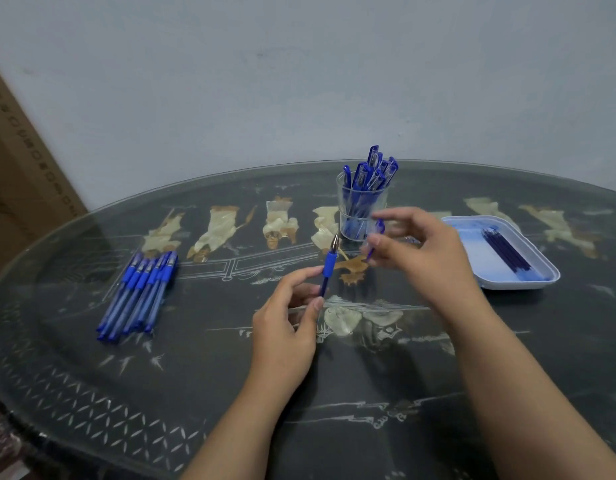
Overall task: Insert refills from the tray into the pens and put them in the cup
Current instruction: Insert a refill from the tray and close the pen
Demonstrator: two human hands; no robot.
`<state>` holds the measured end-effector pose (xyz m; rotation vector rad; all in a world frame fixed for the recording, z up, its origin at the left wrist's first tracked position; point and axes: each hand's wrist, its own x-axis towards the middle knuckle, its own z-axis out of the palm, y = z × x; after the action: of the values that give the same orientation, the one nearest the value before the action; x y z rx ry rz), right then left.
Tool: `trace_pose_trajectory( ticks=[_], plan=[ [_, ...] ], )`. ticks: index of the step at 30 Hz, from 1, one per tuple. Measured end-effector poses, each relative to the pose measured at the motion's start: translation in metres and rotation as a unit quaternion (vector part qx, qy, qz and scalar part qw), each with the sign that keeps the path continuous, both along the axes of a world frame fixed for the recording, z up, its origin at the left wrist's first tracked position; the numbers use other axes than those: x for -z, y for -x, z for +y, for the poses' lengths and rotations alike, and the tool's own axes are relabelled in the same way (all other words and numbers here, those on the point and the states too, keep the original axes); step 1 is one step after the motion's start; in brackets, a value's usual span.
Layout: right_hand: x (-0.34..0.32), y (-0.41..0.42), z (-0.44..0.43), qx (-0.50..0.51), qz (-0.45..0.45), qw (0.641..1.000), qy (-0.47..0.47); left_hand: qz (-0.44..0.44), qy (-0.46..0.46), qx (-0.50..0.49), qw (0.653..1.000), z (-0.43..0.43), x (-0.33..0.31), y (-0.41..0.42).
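- We judge the step in hand to be closing up one pen (329, 265): its metal tip points up and the blue grip is seated, so the refill seems to be inside already.
- Our left hand (286, 327) pinches that pen by the lower barrel, fingers (301, 276) curled round it. It stands near upright above the desk (334, 393), just in front of the cup (362, 216).
- Our right hand (424, 251) pinches a small blue piece, most likely the cap (377, 237) (motion blur keeps us from being sure). It is just to the right of the pen's tip and apart from it.
- The next move calls for lining the cap's open end over the tip and pressing it home. The pen then goes among those standing in the cup.
- More pens lie in a pile (140, 292) at far left, and a few refills (504, 254) remain in the tray (473, 268) at right, well apart from both hands.
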<state>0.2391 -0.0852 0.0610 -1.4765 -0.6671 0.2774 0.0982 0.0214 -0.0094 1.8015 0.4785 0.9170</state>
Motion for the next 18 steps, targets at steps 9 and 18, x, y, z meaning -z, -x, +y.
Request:
trace_pose_trajectory(
  ticks=[9,18],
  plan=[
    [-0.02,0.023,0.005,-0.031,-0.03,0.995,-0.093,0.008,-0.021,0.004,1.0,0.0,0.0,0.0],
    [-0.006,0.021,0.013,-0.036,-0.092,0.995,-0.008,0.005,-0.033,0.005,0.999,0.001,0.001,0.0]
  ],
)
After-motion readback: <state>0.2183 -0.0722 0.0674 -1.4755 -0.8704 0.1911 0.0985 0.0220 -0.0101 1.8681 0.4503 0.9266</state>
